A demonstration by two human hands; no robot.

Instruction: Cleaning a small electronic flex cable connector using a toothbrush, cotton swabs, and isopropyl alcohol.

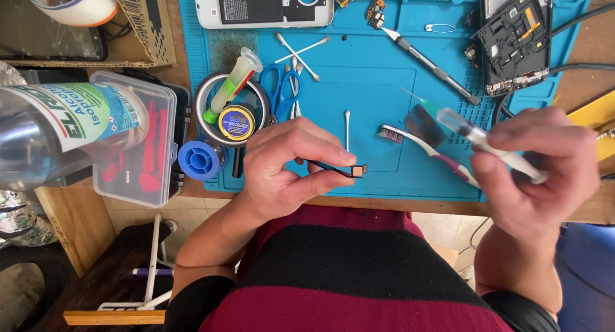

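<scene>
My left hand point(288, 165) pinches black tweezers point(330, 168) whose tips grip a tiny square electronic part point(359, 170) above the front edge of the blue work mat point(359, 88). My right hand point(538, 165) holds a clear syringe point(477, 136) with a green hub and a thin needle that points up and left. The needle tip is apart from the part, well to its right. A toothbrush point(423, 149) lies on the mat between my hands.
On the mat lie a white phone back point(262, 5), a dismantled phone frame point(512, 40), a scalpel point(429, 63), cotton swabs point(301, 50), blue scissors point(282, 91) and a round tin point(230, 101) with a small jar. A clear bottle point(64, 127) and plastic box point(138, 140) stand at left.
</scene>
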